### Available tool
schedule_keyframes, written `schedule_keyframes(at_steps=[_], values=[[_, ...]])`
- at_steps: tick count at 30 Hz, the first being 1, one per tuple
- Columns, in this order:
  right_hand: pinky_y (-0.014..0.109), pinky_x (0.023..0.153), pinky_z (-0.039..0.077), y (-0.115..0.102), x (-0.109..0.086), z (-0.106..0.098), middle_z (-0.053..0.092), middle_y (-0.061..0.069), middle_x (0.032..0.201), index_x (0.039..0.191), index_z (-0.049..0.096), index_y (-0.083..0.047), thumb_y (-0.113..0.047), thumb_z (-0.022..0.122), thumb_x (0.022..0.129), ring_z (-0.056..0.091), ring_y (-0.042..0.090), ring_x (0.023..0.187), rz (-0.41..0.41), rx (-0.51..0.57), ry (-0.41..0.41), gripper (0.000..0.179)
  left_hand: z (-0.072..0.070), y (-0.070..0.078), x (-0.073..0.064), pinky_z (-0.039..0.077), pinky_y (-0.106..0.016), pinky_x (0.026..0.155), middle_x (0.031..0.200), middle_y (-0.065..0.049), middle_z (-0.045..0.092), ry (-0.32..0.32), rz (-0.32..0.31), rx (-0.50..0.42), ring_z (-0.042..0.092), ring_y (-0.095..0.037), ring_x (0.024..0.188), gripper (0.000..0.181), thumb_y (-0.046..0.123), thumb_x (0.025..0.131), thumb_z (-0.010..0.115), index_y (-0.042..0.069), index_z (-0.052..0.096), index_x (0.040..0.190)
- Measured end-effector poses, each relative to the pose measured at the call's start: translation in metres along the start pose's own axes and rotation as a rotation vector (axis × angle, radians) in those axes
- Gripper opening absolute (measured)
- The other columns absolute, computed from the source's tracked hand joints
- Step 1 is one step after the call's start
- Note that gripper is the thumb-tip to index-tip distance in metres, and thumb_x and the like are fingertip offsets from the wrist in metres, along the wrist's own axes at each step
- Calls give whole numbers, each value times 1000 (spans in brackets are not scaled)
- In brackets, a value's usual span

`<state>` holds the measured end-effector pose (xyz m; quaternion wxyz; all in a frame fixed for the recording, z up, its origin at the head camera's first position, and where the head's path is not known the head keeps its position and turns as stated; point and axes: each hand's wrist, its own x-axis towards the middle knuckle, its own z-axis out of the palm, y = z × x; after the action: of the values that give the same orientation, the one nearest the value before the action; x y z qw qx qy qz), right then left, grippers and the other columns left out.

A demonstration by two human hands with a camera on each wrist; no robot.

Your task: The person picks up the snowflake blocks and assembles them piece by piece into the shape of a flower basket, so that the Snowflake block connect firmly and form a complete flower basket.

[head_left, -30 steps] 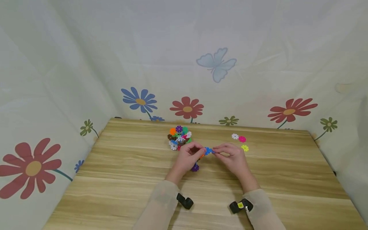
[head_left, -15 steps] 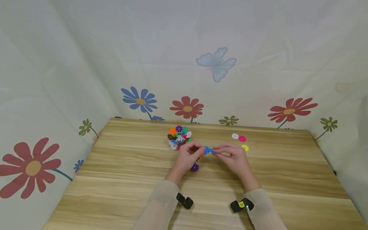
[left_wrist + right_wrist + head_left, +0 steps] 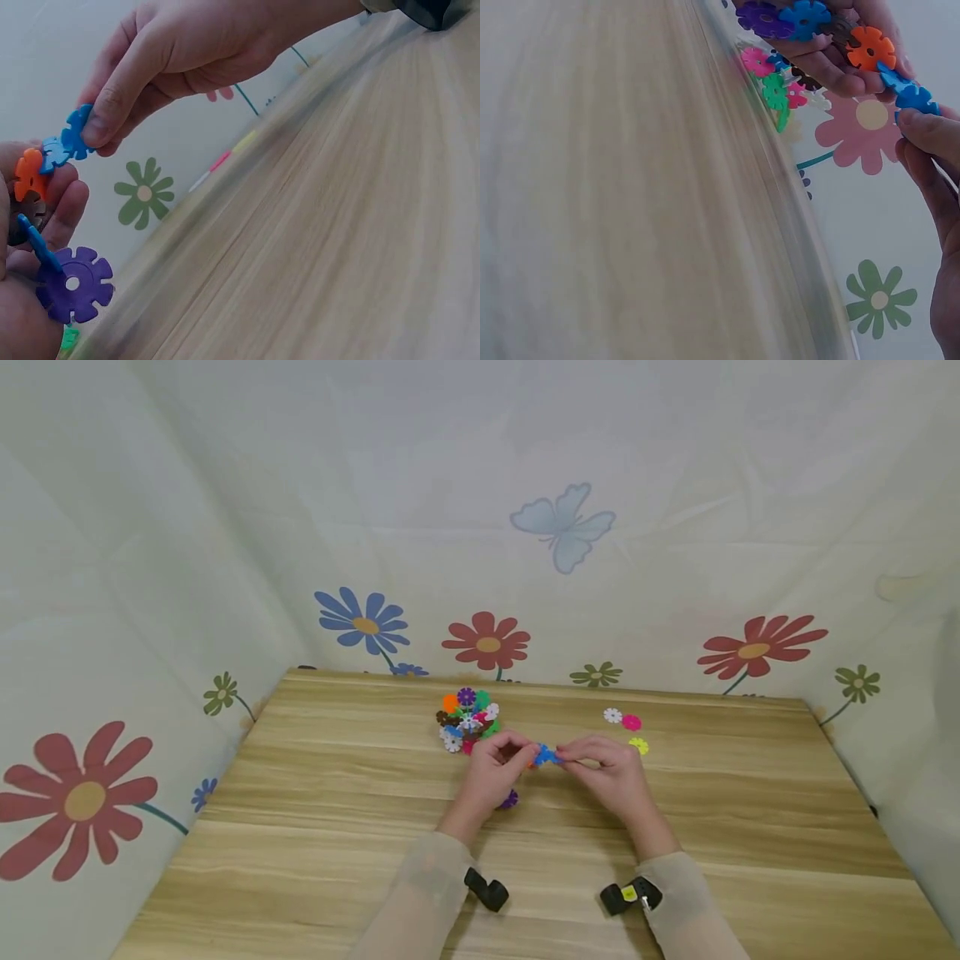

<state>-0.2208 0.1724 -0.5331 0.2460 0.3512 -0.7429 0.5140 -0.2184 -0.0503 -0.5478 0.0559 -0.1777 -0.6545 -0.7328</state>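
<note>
My left hand (image 3: pixel 489 777) grips a chain of interlocking flower discs. In the right wrist view the chain runs from a purple disc (image 3: pixel 761 20) through a blue, a brown and an orange disc (image 3: pixel 871 49) to two blue ones. The thumb and fingers of my right hand (image 3: pixel 611 770) pinch the outermost blue disc (image 3: pixel 77 133), which meets the neighbouring blue disc (image 3: pixel 54 154) between the hands. Held above the table, the chain's purple end hangs below my left palm. Left fingers partly cover the brown disc (image 3: pixel 30 211).
A heap of multicoloured flower discs (image 3: pixel 468 722) lies on the wooden table (image 3: pixel 337 827), just beyond my left hand. Farther right are a loose white disc (image 3: pixel 612 716), a pink disc (image 3: pixel 632 722) and a yellow disc (image 3: pixel 638 746). A flower-printed curtain (image 3: pixel 420 527) stands behind the table.
My left hand has shifted slightly right, and the blue discs between the hands have tilted. In the head view the orange and purple discs are now more covered by the left hand.
</note>
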Motion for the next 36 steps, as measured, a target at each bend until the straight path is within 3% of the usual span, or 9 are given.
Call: schedule_keyframes(at_steps=[9, 15, 22, 27, 32, 36], values=[[17, 87, 59, -3, 2, 4, 81, 16, 91, 88, 85, -4, 21, 90, 74, 79, 23, 86, 22, 10, 43, 29, 1, 2, -1, 54, -22, 68, 92, 0, 75, 15, -40, -38, 67, -15, 79, 13, 5, 107, 70, -7, 70, 102], [16, 87, 59, -6, 3, 3, 82, 13, 91, 88, 84, -3, 22, 89, 74, 78, 33, 82, -28, -15, 18, 29, 3, 1, -1, 58, -27, 73, 95, -4, 76, 2, -32, -31, 71, -21, 84, 12, 4, 106, 71, -6, 71, 101], [16, 92, 57, -9, 5, -2, 82, 11, 94, 91, 84, -4, 23, 89, 74, 78, 32, 85, -92, -64, -34, 32, 2, 5, 0, 61, -31, 76, 96, -7, 75, -44, -24, -34, 72, -16, 84, 11, 2, 106, 71, -7, 70, 101], [15, 91, 57, -10, 7, -2, 82, 9, 95, 92, 84, -5, 20, 89, 76, 78, 30, 87, -66, -78, -35, 31, 0, 5, 0, 60, -29, 74, 94, -5, 76, -32, -25, -58, 72, -15, 82, 13, 2, 107, 70, -9, 69, 101], [15, 87, 57, -10, 8, 0, 82, 10, 98, 96, 85, -6, 18, 89, 78, 78, 29, 91, -20, -63, -24, 30, -4, 5, 0, 62, -26, 79, 99, -4, 75, -28, -78, -72, 72, -14, 86, 13, 2, 106, 70, -10, 69, 110], [15, 86, 58, -10, 7, 0, 82, 11, 98, 95, 85, -6, 19, 88, 78, 77, 28, 91, -17, -53, -21, 31, -5, 4, -1, 61, -25, 80, 110, -6, 74, -100, -139, -19, 69, -15, 90, 23, 10, 103, 78, 0, 74, 123]])
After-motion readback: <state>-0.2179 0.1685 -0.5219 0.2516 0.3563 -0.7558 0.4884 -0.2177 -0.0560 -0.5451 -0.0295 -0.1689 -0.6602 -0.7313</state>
